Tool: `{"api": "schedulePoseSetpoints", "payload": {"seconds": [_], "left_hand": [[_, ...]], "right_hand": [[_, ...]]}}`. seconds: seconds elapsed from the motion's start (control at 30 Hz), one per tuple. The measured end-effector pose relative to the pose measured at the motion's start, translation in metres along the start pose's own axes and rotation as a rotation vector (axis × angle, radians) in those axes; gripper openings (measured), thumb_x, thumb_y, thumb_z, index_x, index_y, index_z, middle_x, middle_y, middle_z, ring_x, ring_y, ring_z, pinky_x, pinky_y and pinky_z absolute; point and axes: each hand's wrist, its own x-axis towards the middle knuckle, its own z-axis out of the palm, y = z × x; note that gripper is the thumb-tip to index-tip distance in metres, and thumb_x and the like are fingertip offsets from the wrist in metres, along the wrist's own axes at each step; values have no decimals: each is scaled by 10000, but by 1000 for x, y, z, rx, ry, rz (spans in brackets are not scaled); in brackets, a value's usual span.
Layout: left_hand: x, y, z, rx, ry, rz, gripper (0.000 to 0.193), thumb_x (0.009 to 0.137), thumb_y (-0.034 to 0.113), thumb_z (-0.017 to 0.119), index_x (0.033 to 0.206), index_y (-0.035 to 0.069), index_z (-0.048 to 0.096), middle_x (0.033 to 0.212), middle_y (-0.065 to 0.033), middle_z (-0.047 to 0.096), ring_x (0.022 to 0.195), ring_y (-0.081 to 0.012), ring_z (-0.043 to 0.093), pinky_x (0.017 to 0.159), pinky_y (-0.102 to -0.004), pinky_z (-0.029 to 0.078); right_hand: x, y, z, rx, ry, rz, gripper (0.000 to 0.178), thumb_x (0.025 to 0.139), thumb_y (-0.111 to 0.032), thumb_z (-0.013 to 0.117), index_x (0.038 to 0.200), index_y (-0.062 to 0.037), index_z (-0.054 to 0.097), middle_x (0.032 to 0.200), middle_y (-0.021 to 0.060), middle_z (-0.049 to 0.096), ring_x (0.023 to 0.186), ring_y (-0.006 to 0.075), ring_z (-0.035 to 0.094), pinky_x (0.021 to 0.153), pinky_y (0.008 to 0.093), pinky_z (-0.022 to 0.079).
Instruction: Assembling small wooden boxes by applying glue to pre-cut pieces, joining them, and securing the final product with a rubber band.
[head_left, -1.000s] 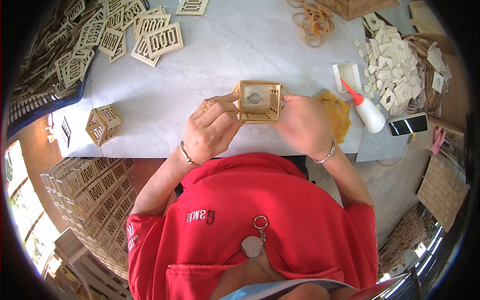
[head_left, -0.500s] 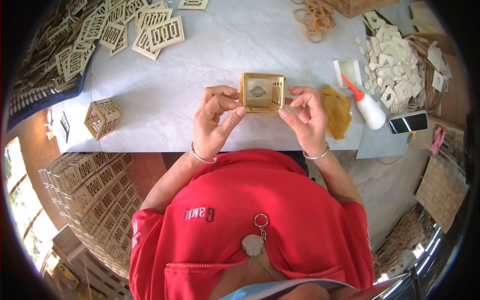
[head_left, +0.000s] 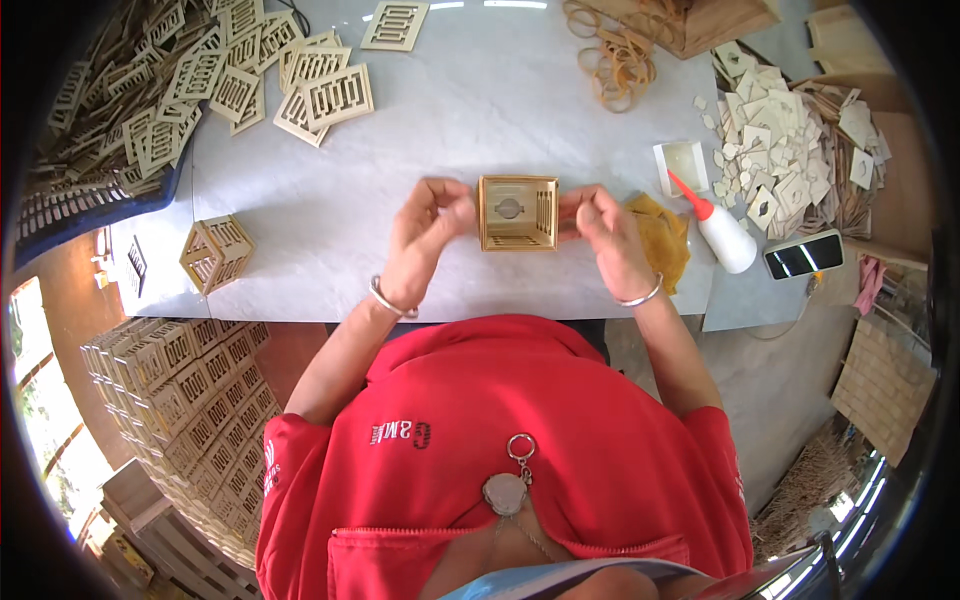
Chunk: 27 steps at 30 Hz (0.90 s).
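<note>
A small open wooden box (head_left: 518, 243) with slotted side walls faces up in front of me, and a round-cut hole shows in its bottom panel. My left hand (head_left: 425, 240) is at the box's left wall, thumb and curled fingers drawn together; whether they pinch something is hidden. At the right wall, the fingers of my right hand (head_left: 608, 240) touch the box, with the thumb raised off its near corner. A yellow-brown cloth (head_left: 660, 240) lies just beyond my right hand. Beside it is a white glue bottle (head_left: 727, 240) with a red nozzle.
Slotted wooden panels (head_left: 338, 97) lie at the far left, by a heaped blue basket (head_left: 110, 215). A finished-looking slatted box (head_left: 217, 253) stands left. Rubber bands (head_left: 620, 65), a small white tray (head_left: 682, 168), wooden offcuts (head_left: 780, 140) and a phone (head_left: 805, 255) are right. Stacked boxes (head_left: 190, 400) stand below left.
Both thumbs have come off the box's near corners, and my hands have shifted to its side walls. The whole view has shifted slightly; the box keeps about the same place on the table.
</note>
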Motion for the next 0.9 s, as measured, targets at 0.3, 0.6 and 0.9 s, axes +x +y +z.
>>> {"api": "schedulePoseSetpoints", "payload": {"seconds": [0.3, 0.6, 0.9], "left_hand": [[36, 6, 15, 73, 83, 63, 269, 840, 192, 648, 973, -10, 530, 811, -50, 559, 692, -82, 486, 597, -228, 420], [31, 11, 12, 616, 102, 468, 252, 793, 168, 686, 960, 36, 551, 937, -65, 533, 813, -191, 530, 703, -307, 435], [0, -12, 57, 1312, 115, 1000, 308, 625, 300, 789, 732, 112, 569, 815, -20, 576, 878, -213, 540, 859, -438, 360]], "right_hand": [[32, -5, 14, -33, 60, -22, 253, 880, -267, 645, 916, -31, 561, 794, 2, 572, 697, 57, 549, 574, 212, 490], [35, -4, 14, -38, 23, -85, 237, 886, -243, 629, 884, -17, 560, 745, -2, 550, 647, 47, 524, 544, 203, 485], [41, 6, 13, -163, 83, -278, 288, 870, -291, 652, 820, -14, 590, 659, -21, 546, 577, 32, 459, 496, 195, 380]]}}
